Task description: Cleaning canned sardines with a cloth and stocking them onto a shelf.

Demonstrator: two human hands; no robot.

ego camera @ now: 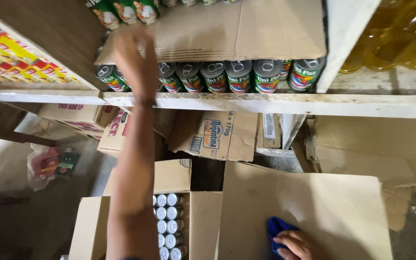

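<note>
My left hand (pixel 136 60) reaches up to the white shelf (pixel 266 103) and rests against a row of green-labelled cans (pixel 239 77), at its left end. Its back faces me, so whether the fingers grip a can is hidden. A cardboard sheet (pixel 246 29) lies on top of that row, with more cans (pixel 126 10) stacked on it. Below my arm stands an open cardboard box (pixel 203 221) holding several silver-topped cans (pixel 169 226). My right hand (pixel 294 244) presses a blue cloth (pixel 276 226) on a large cardboard flap (pixel 323 202).
Yellow oil bottles (pixel 400 38) stand on the shelf at the right, behind a white upright. Colourful packets (pixel 15 58) fill the left shelf. Flattened and closed cartons (pixel 217 137) sit under the shelf. A plastic bag with small packs (pixel 51 163) lies on the floor at left.
</note>
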